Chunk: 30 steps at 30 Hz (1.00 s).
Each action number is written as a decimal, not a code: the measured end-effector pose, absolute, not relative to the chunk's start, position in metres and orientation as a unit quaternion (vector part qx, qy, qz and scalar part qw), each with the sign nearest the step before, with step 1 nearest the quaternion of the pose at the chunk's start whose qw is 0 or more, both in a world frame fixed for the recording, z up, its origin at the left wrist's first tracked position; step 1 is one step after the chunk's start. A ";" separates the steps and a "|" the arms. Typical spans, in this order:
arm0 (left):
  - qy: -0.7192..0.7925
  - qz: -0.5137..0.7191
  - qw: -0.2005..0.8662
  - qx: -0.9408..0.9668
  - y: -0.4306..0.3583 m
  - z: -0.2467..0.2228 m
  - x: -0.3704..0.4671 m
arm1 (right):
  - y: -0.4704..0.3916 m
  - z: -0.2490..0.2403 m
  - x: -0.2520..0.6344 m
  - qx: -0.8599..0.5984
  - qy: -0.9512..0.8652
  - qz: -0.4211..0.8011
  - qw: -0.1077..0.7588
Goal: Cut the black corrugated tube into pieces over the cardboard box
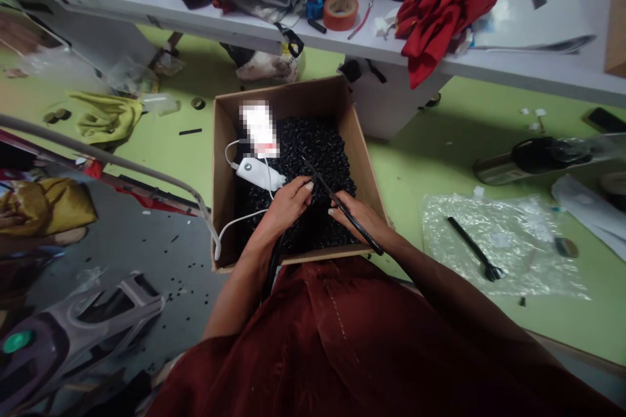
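Note:
An open cardboard box (364, 172) stands in front of me, with a heap of small black pieces (313, 140) inside. Over the heap, my right hand (359, 212) is closed around a long slim black tool (355, 221) with a narrow pointed end. That end reaches to the fingertips of my left hand (291, 202), which are pinched together. A black cord or tube (274, 267) runs below my left wrist, seemingly from the closed fingers; the grip itself is partly hidden. Beside my left hand lie a white power bank (254, 172) and a phone (259, 127) with a blurred screen.
White cables (239, 216) lead over the box's left side, near a curved grey bar (147, 166). At right are a plastic bag (518, 241) with a black brush-like item (474, 251) and a flask (513, 159). A cluttered shelf (362, 45) crosses the back.

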<state>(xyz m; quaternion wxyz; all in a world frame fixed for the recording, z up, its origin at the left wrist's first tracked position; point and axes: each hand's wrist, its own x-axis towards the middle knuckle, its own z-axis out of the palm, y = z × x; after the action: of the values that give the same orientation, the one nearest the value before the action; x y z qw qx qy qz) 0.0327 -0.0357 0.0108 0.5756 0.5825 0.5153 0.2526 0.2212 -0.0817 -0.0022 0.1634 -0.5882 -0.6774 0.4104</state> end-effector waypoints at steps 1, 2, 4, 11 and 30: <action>0.517 0.252 0.577 0.580 -0.035 0.010 0.033 | -0.082 -0.004 0.222 -0.590 -0.679 0.405 0.164; 0.519 0.253 0.579 0.576 -0.035 0.010 0.033 | -0.082 -0.005 0.222 -0.591 -0.681 0.399 0.167; 0.524 0.255 0.584 0.564 -0.035 0.009 0.034 | -0.082 -0.008 0.222 -0.594 -0.683 0.389 0.173; 0.555 0.292 0.598 0.499 -0.035 0.013 0.036 | -0.081 -0.005 0.220 -0.606 -0.652 0.414 0.188; 0.539 0.364 0.560 0.513 -0.036 0.012 0.024 | -0.083 0.000 0.223 -0.544 -0.660 0.482 0.189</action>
<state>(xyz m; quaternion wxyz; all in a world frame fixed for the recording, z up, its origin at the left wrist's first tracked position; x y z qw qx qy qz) 0.0236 -0.0356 0.0115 0.5595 0.5134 0.5395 0.3638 0.2228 -0.0830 0.0001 0.1893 -0.5440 -0.6603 0.4820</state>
